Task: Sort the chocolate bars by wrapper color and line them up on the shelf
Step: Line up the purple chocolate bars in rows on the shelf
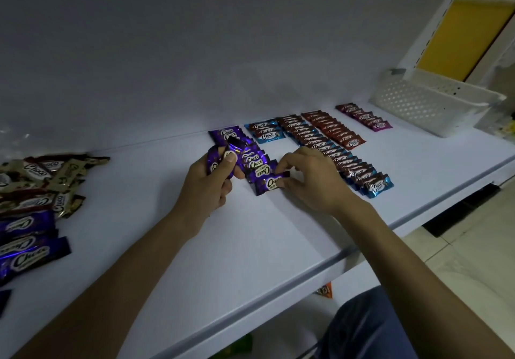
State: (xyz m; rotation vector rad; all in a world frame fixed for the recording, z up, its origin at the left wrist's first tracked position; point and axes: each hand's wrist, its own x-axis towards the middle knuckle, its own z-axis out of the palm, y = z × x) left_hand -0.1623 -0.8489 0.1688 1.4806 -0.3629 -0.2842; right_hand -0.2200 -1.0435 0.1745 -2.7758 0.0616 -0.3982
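Shelf [250, 247] | right hand [309, 180] pinches purple bar [269, 183] | well inside front edge [362, 247]

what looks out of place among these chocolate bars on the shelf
The heap at the far left: gold and purple bars lie jumbled, unsorted. Also three blue bars sit as a short row apart from the long row whose near bars are blue too.

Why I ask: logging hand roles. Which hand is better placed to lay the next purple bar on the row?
Probably right: the right hand pinches a bar at the near end of the purple row; the left hand grips spare bars.
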